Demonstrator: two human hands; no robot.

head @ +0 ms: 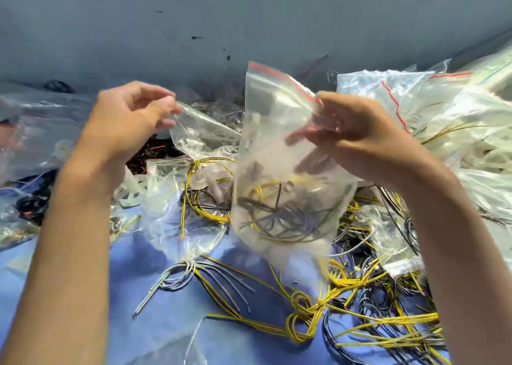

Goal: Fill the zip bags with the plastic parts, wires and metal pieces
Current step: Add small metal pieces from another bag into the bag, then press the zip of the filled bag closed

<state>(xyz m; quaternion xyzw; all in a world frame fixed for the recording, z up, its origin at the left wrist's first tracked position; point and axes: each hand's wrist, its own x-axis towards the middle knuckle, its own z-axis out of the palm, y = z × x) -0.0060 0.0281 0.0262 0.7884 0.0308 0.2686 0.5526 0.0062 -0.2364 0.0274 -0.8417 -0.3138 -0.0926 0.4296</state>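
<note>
My right hand (pixel 357 140) grips the upper right edge of a clear zip bag (pixel 279 154) with a red strip along its top. The bag hangs upright above the table and holds yellow, black and grey wires with some dark parts at its bottom. My left hand (pixel 130 118) pinches the edge of a second, crumpled clear bag (pixel 199 131) to the left. Loose yellow wire bundles (pixel 304 320) and a grey wire bundle (pixel 180 276) lie on the blue cloth (pixel 130 295) below.
Filled zip bags (pixel 432 109) are piled at the right and more bags (pixel 30 131) lie at the left. A heap of small dark parts (pixel 155 151) sits behind the left hand. A grey wall (pixel 249 18) rises at the back.
</note>
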